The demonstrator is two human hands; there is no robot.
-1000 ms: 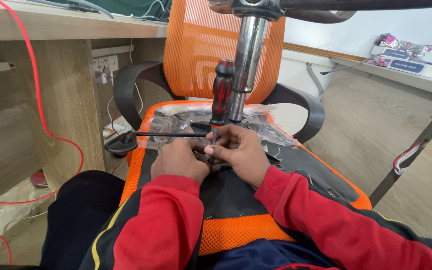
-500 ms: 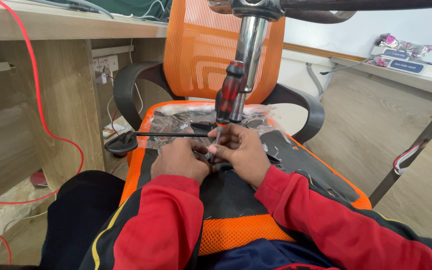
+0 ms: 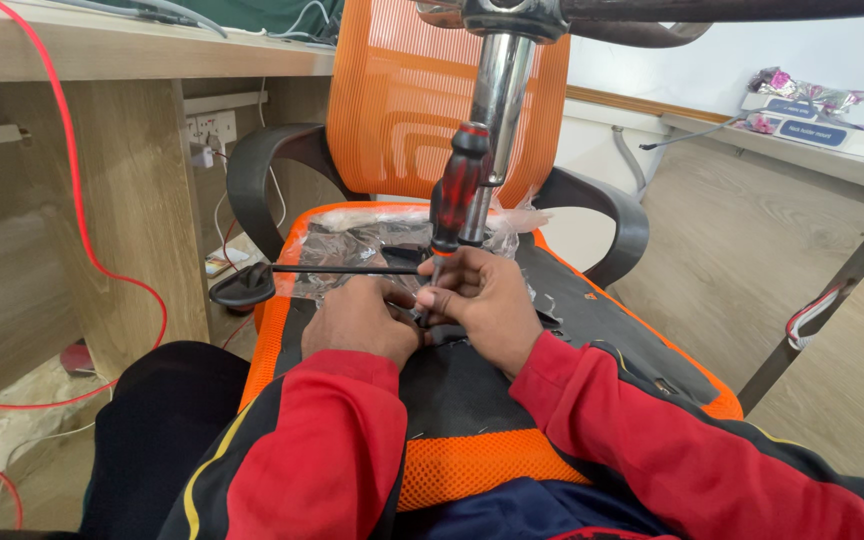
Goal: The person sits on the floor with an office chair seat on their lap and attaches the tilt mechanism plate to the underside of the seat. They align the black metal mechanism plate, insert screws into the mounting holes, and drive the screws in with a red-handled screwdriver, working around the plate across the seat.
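Right hand (image 3: 487,305): fingers pinched low on the shaft of a screwdriver (image 3: 455,190), upright, glossy red-and-black handle, tip hidden among the knuckles. Left hand (image 3: 360,320): fingers curled shut just beside it, contents not visible. Both rest on the black underside of an overturned orange mesh chair (image 3: 422,110). Nearby: crinkled clear plastic wrap (image 3: 347,245), thin black lever (image 3: 337,270), chrome column (image 3: 497,95) close behind the handle, wooden desk (image 3: 82,50) left.

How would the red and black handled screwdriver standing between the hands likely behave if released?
The red and black handled screwdriver stands upright on a thin shank, so it would probably tip over. Its rounded handle looks apt to roll, though the black underside of the orange mesh chair might stop it. It appears rigid, held near its tip by the right hand.
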